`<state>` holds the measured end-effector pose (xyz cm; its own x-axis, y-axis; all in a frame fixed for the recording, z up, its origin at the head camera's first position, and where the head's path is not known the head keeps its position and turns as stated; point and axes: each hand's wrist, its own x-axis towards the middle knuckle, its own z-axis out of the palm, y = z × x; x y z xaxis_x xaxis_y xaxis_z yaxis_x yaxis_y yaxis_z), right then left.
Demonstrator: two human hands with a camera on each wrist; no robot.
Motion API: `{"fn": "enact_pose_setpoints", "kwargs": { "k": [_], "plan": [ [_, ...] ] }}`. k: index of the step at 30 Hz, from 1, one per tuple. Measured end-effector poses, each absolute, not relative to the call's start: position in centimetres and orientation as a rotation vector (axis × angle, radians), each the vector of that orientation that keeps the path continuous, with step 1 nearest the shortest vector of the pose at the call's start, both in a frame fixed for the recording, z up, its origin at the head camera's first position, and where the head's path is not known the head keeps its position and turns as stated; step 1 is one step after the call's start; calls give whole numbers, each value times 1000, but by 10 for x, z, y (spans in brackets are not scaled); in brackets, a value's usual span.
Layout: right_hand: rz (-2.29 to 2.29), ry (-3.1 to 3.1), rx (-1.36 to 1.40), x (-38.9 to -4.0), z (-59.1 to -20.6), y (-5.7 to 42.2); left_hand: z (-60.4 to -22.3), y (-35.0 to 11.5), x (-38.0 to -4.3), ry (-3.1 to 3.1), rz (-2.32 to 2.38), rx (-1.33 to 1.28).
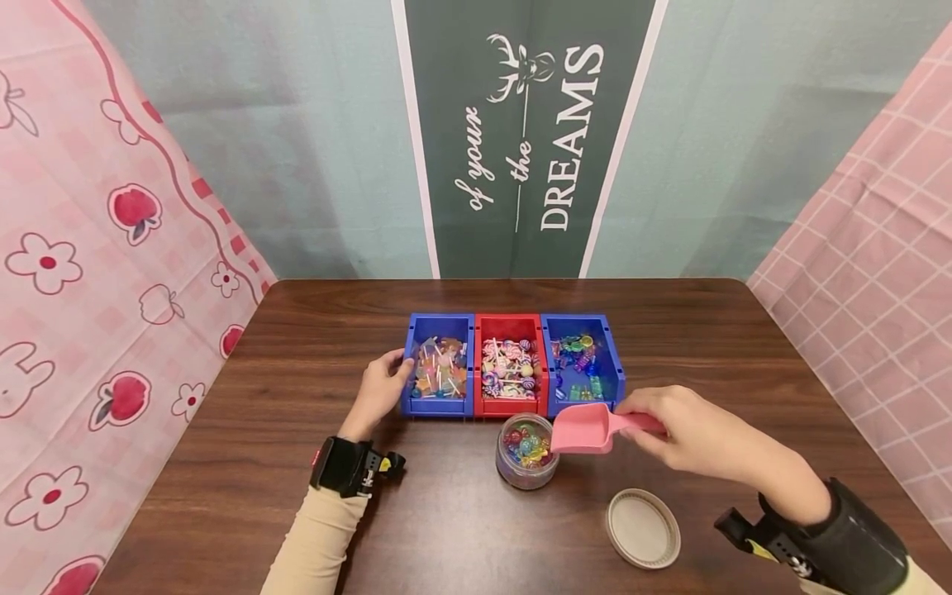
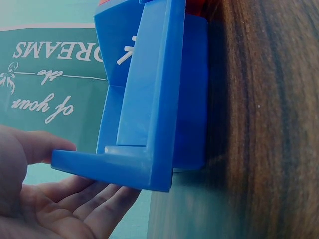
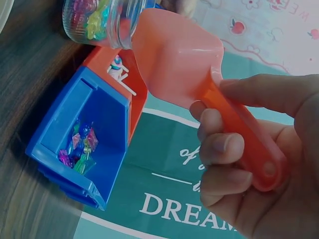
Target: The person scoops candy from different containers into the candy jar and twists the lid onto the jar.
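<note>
In the head view my right hand [image 1: 687, 430] grips the handle of a pink scoop [image 1: 582, 428]. The scoop's mouth is at the right rim of a clear jar [image 1: 526, 475] that holds colourful wrapped candies [image 1: 530, 446]. The scoop looks empty in the right wrist view, though its inner side is partly hidden. My left hand [image 1: 382, 388] holds the side wall of the left blue bin [image 1: 439, 406], its thumb over the rim and its fingers along the outside. That bin contains small lollipops and pale orange pieces [image 1: 446, 372].
A red bin [image 1: 511, 406] of striped lollipops sits between the left bin and a right blue bin [image 1: 611, 364] with some wrapped candies. A round lid [image 1: 643, 529] lies on the brown table [image 1: 439, 529], right of the jar. Curtains hang behind and at both sides.
</note>
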<state>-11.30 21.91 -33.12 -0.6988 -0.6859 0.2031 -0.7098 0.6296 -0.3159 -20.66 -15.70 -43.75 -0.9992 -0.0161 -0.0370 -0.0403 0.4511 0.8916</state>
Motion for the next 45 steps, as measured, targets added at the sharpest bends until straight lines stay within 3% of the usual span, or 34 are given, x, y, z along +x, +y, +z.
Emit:
{"fn": "enact_pose_setpoints", "kwargs": {
  "k": [45],
  "plan": [
    [485,-3212,341,-182,-322,200,-441,-158,-208,2664,1647,-30]
  ]
}}
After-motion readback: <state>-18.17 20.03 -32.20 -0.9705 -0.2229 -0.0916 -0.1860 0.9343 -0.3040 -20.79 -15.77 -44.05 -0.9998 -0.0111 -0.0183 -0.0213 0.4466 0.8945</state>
